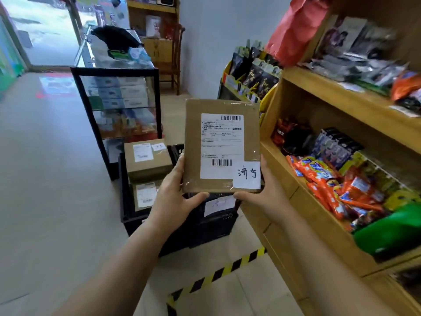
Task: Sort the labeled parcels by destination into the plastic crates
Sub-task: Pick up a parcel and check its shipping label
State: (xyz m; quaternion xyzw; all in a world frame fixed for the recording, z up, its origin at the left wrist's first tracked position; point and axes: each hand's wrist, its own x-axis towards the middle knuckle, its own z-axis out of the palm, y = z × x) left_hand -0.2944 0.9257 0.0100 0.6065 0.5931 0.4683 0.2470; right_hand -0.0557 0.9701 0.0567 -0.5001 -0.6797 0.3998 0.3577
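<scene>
A flat brown cardboard parcel (193,142) with a white shipping label and a small handwritten destination slip is held upright in front of me. My left hand (175,192) grips its lower left edge, thumb under the bottom. My right hand (265,192) grips its lower right edge. Below on the floor stand black plastic crates (218,222). The left crate (124,199) holds two labeled brown parcels (148,159), one stacked on the other (144,196). The near crate carries a white handwritten tag (218,205); its inside is hidden by the held parcel.
A wooden shelf unit (319,87) full of snack packets stands close on the right. A glass display cabinet (118,101) stands behind the crates. Yellow-black tape (218,272) runs across the tiled floor. A wooden chair (170,55) stands by the far wall.
</scene>
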